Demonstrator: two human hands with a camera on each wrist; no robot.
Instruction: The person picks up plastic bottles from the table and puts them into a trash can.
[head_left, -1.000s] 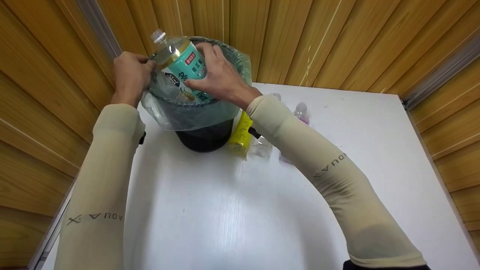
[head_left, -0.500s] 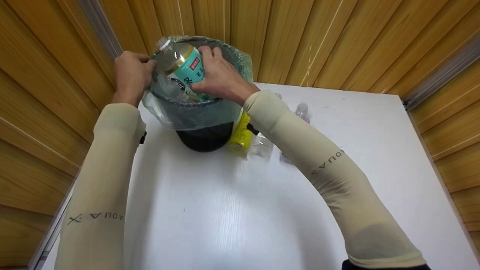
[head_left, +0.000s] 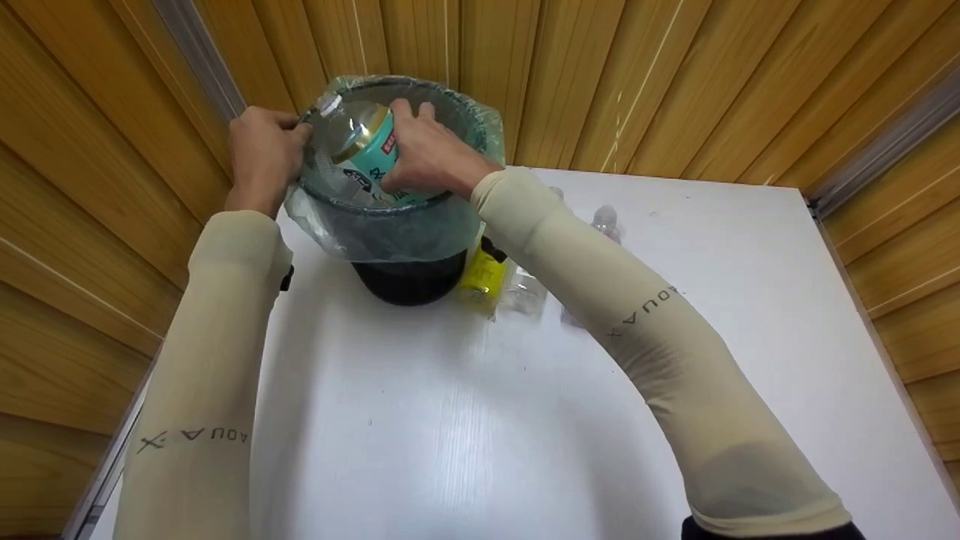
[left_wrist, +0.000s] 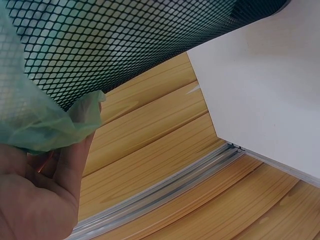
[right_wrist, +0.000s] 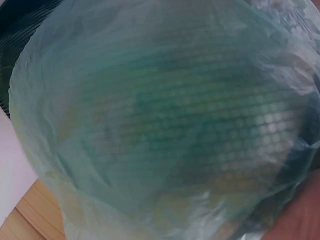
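Observation:
A black mesh bin (head_left: 409,274) lined with a pale green plastic bag (head_left: 390,229) stands at the table's far left corner. My right hand (head_left: 424,157) grips a large plastic bottle (head_left: 360,146) with a teal label and holds it tilted inside the bin's mouth, cap toward the upper left. My left hand (head_left: 262,154) grips the bin's rim and the bag at the left side. In the left wrist view the mesh wall (left_wrist: 125,45) and a fold of the bag (left_wrist: 55,125) lie against my palm. The right wrist view shows only the bag over the mesh (right_wrist: 165,135), blurred.
A yellow bottle (head_left: 482,274) and a clear bottle (head_left: 525,289) stand just right of the bin, partly behind my right forearm. Another small clear bottle (head_left: 604,223) stands farther right. Wooden wall panels close in behind and on both sides of the white table (head_left: 465,420).
My right hand has lowered the teal bottle deeper into the bin. The left hand has kept its hold on the rim.

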